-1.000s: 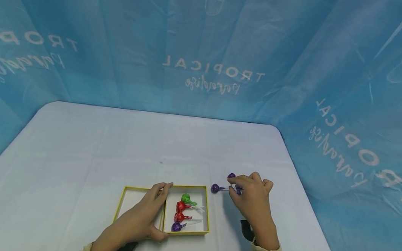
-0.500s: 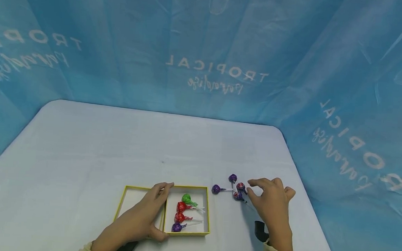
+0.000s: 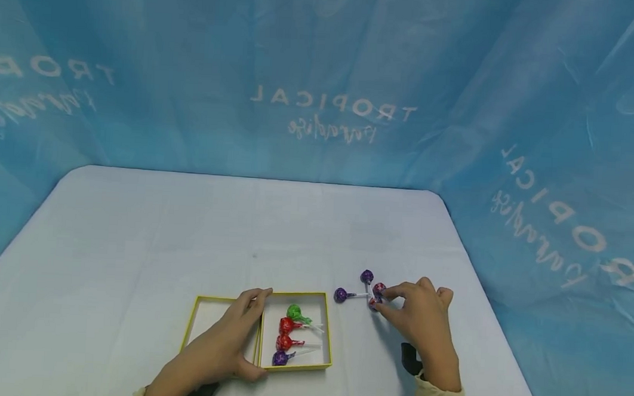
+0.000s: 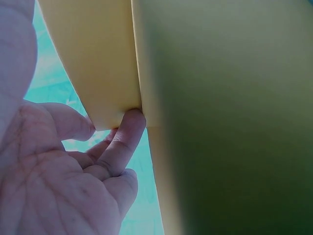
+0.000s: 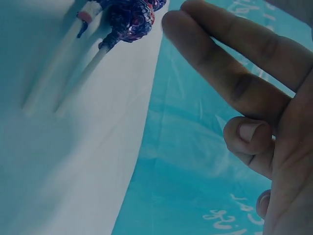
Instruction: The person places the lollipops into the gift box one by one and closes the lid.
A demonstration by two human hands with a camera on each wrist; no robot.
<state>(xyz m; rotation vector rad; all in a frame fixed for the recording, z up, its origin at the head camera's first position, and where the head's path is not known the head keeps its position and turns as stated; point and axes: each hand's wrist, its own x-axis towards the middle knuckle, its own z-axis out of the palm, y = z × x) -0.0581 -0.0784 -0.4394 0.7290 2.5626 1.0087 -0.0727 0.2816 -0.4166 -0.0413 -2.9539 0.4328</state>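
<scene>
A yellow-edged box [image 3: 329,336] lies in front of me, with one green lollipop [image 3: 294,312], two red ones and a purple lollipop [image 3: 280,358] in its right part. My left hand [image 3: 229,337] spans the box's middle, fingers at the far edge and thumb at the near edge. In the left wrist view its fingertips press the yellow wall [image 4: 98,63]. My right hand [image 3: 421,311] reaches to a cluster of purple and red-purple lollipops [image 3: 379,288], thumb and forefinger parted around it. In the right wrist view, straight fingers [image 5: 195,46] end beside a wrapped lollipop head [image 5: 131,22].
A purple lollipop [image 3: 340,295] and another purple lollipop [image 3: 366,276] lie at the cluster's left and far side, sticks crossing. The box's left part [image 3: 192,323] is partly under my left hand. White cloth [image 3: 240,230] covers the table; blue printed curtains [image 3: 334,73] surround it.
My right hand first drew back to the right, uncovering the lollipop cluster, then came back left with its fingertips at the cluster. The left hand stayed on the box.
</scene>
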